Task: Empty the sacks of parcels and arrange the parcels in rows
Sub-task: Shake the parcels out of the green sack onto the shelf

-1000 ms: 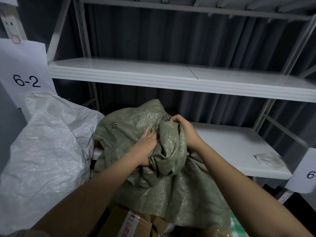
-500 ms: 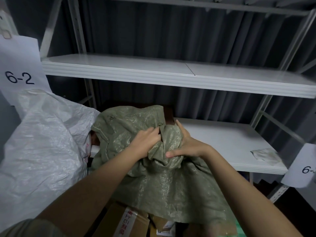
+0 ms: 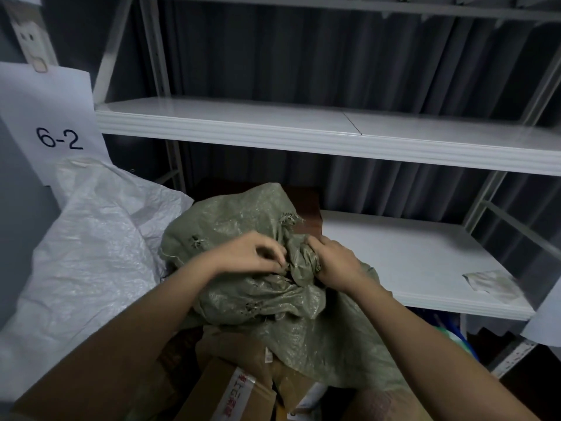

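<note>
A crumpled green woven sack [image 3: 243,220] is bunched up in front of me over a pile of parcels. My left hand [image 3: 249,256] pinches its folds from the left. My right hand [image 3: 334,262] grips a twisted wad of the same fabric from the right. Both hands meet at the middle of the sack. Below the sack lie brown cardboard parcels [image 3: 236,390], one with red-printed tape; the sack partly hides them. A dark brown box [image 3: 306,214] shows just behind the sack.
A large white woven sack [image 3: 85,256] stands at the left. White shelves run behind: an upper board [image 3: 303,129] and a lower board [image 3: 409,256] carrying a crumpled paper scrap [image 3: 491,284]. A paper sign reading 6-2 [image 3: 57,129] hangs at the left.
Both hands have lowered and worked along the green sack, gathering more of it. My right hand went from flat over the fabric to gripping it.
</note>
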